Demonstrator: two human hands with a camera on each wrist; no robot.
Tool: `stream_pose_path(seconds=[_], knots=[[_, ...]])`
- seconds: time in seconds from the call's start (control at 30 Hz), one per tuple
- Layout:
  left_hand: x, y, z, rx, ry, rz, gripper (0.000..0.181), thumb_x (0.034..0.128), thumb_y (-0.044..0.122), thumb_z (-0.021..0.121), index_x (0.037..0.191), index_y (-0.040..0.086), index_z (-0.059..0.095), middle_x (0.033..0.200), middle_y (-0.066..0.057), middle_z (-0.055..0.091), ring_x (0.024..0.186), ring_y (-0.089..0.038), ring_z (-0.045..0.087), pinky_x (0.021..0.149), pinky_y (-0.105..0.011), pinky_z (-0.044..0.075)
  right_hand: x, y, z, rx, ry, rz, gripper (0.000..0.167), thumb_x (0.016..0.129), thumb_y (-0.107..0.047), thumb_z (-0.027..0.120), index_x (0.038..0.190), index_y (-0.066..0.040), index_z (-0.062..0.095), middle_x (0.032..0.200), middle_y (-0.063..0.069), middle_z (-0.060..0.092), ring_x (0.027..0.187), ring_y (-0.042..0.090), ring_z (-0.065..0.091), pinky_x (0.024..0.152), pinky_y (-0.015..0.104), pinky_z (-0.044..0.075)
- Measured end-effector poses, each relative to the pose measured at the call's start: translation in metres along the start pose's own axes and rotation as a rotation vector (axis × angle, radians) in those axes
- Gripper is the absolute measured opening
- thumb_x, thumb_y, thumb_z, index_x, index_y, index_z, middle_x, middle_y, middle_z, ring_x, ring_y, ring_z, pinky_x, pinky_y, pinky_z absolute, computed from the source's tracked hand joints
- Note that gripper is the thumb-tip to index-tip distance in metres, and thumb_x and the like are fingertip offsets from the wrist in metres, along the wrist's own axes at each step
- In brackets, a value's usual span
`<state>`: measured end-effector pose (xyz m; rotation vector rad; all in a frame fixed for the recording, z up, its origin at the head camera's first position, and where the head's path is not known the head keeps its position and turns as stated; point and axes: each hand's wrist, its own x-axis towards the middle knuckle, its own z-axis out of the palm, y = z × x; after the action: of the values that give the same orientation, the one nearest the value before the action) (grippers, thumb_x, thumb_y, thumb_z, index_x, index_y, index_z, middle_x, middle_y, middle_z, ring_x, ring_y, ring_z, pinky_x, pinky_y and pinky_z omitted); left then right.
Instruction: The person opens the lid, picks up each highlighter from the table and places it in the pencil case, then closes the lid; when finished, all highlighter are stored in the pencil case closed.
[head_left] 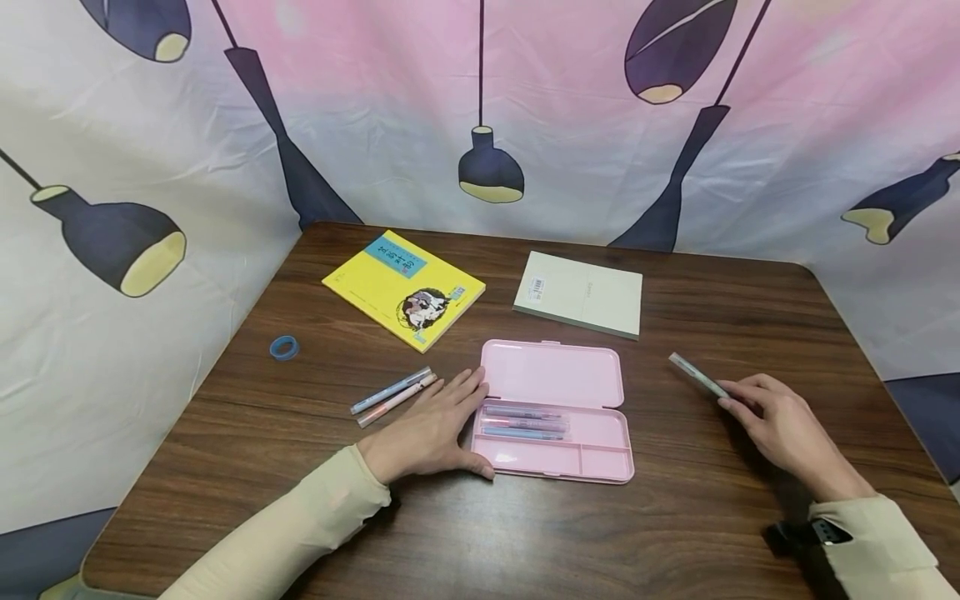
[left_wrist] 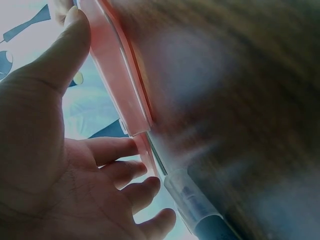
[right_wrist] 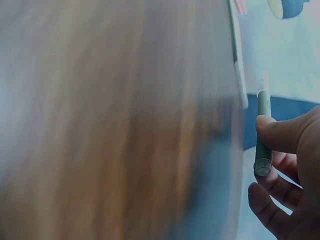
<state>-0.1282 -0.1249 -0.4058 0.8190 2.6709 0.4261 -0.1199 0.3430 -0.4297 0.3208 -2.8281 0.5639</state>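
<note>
A pink pencil case (head_left: 606, 433) lies with its lid (head_left: 551, 372) folded back, and several pens (head_left: 525, 422) rest in its long rear compartment. My left hand (head_left: 431, 429) rests against the case's left end, fingers spread, the thumb at the front left corner. In the left wrist view, the fingertips (left_wrist: 131, 146) touch the pink plastic. Off to the right of the case, my right hand (head_left: 780, 425) pinches a green pen (head_left: 697, 375) with a clear cap between thumb and fingers. The right wrist view shows this pen (right_wrist: 263, 132) held near one end, above the table.
Two pens (head_left: 393, 396) lie just left of my left hand. A blue tape ring (head_left: 284, 347) is at the far left. Behind the case are a yellow book (head_left: 360, 279) and a pale notebook (head_left: 577, 292). A printed curtain (head_left: 420, 108) hangs behind the brown table (head_left: 712, 542).
</note>
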Motion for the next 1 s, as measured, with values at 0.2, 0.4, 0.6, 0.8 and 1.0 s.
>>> stream_pose_path(seconds=[0.2, 0.4, 0.6, 0.8, 1.0], knots=[[0.000, 0.000, 0.000, -0.005, 0.009, 0.010, 0.115, 0.0727, 0.070, 0.074, 0.156, 0.004, 0.030, 0.166, -0.010, 0.014, 0.153, -0.028, 0.011, 0.122, -0.051, 0.013, 0.013, -0.022, 0.002, 0.025, 0.028, -0.093, 0.027, 0.090, -0.008, 0.073, 0.116, -0.001, 0.073, 0.094, 0.002, 0.062, 0.075, 0.011, 0.047, 0.061, 0.025, 0.036], [-0.001, 0.000, 0.000, -0.001, 0.013, 0.014, 0.114, 0.0730, 0.069, 0.075, 0.156, 0.004, 0.031, 0.166, -0.011, 0.015, 0.153, -0.029, 0.012, 0.122, -0.052, 0.013, 0.028, -0.047, 0.007, 0.074, 0.021, -0.176, 0.028, 0.088, -0.006, 0.074, 0.116, -0.004, 0.074, 0.096, 0.000, 0.061, 0.076, 0.009, 0.046, 0.062, 0.022, 0.038], [-0.001, 0.000, 0.000, 0.003, 0.012, 0.016, 0.114, 0.0732, 0.069, 0.074, 0.156, 0.004, 0.031, 0.166, -0.011, 0.015, 0.153, -0.030, 0.013, 0.121, -0.053, 0.014, 0.040, -0.073, 0.016, 0.133, -0.007, -0.266, 0.028, 0.089, -0.006, 0.074, 0.117, -0.006, 0.074, 0.099, -0.002, 0.062, 0.078, 0.006, 0.050, 0.065, 0.019, 0.039], [-0.001, 0.001, 0.000, 0.015, 0.005, 0.006, 0.115, 0.0725, 0.071, 0.074, 0.156, 0.005, 0.030, 0.166, -0.010, 0.014, 0.153, -0.028, 0.012, 0.121, -0.053, 0.014, 0.049, -0.096, 0.028, 0.177, -0.045, -0.357, 0.029, 0.087, -0.004, 0.075, 0.116, -0.007, 0.075, 0.101, -0.004, 0.062, 0.083, 0.006, 0.053, 0.069, 0.020, 0.042], [0.000, 0.000, 0.000, 0.022, 0.012, 0.009, 0.114, 0.0725, 0.071, 0.074, 0.156, 0.005, 0.032, 0.166, -0.011, 0.016, 0.153, -0.030, 0.013, 0.121, -0.054, 0.015, 0.052, -0.118, 0.042, 0.214, -0.121, -0.401, 0.029, 0.088, -0.004, 0.074, 0.117, -0.008, 0.075, 0.100, -0.004, 0.061, 0.080, 0.006, 0.051, 0.066, 0.023, 0.046]])
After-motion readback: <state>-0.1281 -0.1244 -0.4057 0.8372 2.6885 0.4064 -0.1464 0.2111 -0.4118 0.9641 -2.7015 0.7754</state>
